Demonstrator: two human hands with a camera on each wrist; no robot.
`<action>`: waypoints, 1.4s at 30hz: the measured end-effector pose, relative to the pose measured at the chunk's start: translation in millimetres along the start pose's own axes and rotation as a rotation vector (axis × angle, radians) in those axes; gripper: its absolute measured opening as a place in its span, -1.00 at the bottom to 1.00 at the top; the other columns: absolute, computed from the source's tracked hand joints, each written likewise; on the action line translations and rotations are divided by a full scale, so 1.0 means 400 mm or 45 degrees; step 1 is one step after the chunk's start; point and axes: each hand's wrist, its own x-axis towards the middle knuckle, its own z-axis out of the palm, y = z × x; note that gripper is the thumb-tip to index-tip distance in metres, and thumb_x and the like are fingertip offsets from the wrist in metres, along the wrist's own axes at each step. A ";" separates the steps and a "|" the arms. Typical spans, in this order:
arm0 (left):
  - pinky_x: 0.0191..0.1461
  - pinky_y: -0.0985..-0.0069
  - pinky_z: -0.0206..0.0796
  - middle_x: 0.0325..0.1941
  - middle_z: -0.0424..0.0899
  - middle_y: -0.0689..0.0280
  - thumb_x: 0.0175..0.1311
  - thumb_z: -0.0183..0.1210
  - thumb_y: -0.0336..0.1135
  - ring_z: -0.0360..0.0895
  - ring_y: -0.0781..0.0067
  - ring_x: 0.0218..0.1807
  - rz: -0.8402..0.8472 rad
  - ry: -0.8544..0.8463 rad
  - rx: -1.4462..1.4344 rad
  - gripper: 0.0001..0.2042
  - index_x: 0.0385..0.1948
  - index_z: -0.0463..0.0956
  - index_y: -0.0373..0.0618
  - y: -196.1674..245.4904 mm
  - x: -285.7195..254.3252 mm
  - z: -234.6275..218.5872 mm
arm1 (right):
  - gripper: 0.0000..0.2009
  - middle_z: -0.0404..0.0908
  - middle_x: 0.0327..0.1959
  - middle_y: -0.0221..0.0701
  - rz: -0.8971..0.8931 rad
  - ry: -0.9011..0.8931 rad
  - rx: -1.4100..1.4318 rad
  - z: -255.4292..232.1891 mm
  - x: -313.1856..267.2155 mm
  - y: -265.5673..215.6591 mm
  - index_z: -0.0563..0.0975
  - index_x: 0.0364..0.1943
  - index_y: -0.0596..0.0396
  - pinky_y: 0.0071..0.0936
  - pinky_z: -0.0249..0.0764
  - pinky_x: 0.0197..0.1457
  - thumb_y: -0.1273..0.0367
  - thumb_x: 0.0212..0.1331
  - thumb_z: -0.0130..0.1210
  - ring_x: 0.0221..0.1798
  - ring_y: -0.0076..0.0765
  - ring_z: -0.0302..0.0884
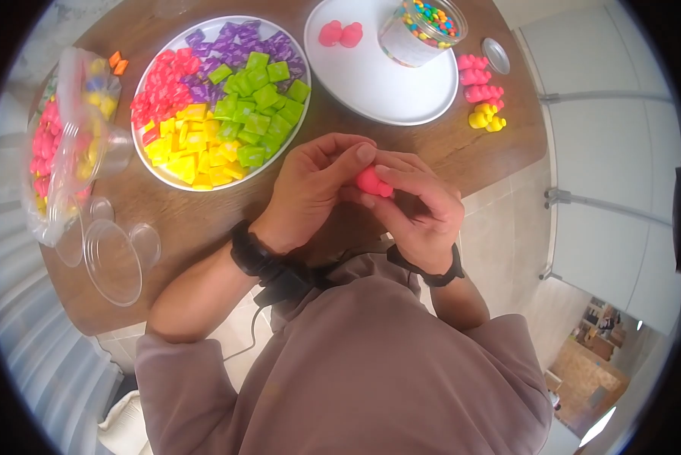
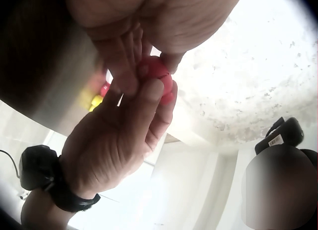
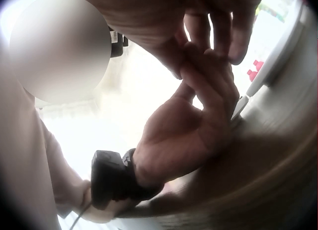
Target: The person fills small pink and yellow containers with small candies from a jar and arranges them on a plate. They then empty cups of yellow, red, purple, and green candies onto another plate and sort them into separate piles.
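Just off the table's near edge, both hands hold a small pink bear-shaped figure (image 1: 372, 182) between them. My right hand (image 1: 425, 203) pinches it with thumb and fingers from the right. From the left, my left hand (image 1: 306, 186) grips it, thumb over the top. A seam line crosses the pink surface in the left wrist view, where the figure (image 2: 158, 71) shows between the fingertips. In the right wrist view the hands hide most of it. Two pink pieces (image 1: 340, 34) lie on a white plate (image 1: 355, 87) beyond the hands.
A clear jar (image 1: 408, 42) of colourful candies stands on that plate. Right of it are pink and yellow bear figures (image 1: 479, 92) and a lid (image 1: 496, 55). An oval plate (image 1: 145, 155) holds wrapped sweets. Left are a bag of figures (image 1: 48, 144) and clear plastic lids (image 1: 113, 262).
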 end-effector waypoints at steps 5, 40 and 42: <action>-0.12 0.65 0.51 -0.15 0.69 0.36 0.52 0.16 -0.18 0.63 0.66 -0.18 0.039 0.032 -0.012 -0.73 0.01 0.57 -0.18 -0.011 0.001 -0.005 | -0.65 0.70 -0.01 -0.05 -0.298 -0.080 -0.431 0.017 0.014 -0.018 0.63 -0.14 0.25 -0.34 0.64 -0.08 0.68 -0.09 0.40 -0.02 0.01 0.70; 0.00 0.50 0.62 0.01 0.67 0.25 0.51 0.16 -0.23 0.67 0.53 -0.08 0.107 -0.084 -0.104 -0.73 0.09 0.52 -0.18 -0.007 0.003 0.005 | -0.75 0.70 0.00 0.00 0.201 0.123 0.213 -0.003 0.003 0.032 0.53 -0.15 0.27 -0.41 0.61 0.06 0.70 0.10 0.30 0.01 -0.29 0.69; 0.02 0.48 0.61 0.03 0.67 0.23 0.50 0.18 -0.26 0.67 0.50 -0.06 0.103 -0.131 -0.118 -0.72 0.11 0.50 -0.18 -0.011 0.004 0.000 | -0.77 0.69 0.01 0.02 0.279 0.159 0.284 -0.005 0.002 0.030 0.52 -0.16 0.25 -0.41 0.61 0.09 0.70 0.15 0.28 0.02 -0.32 0.67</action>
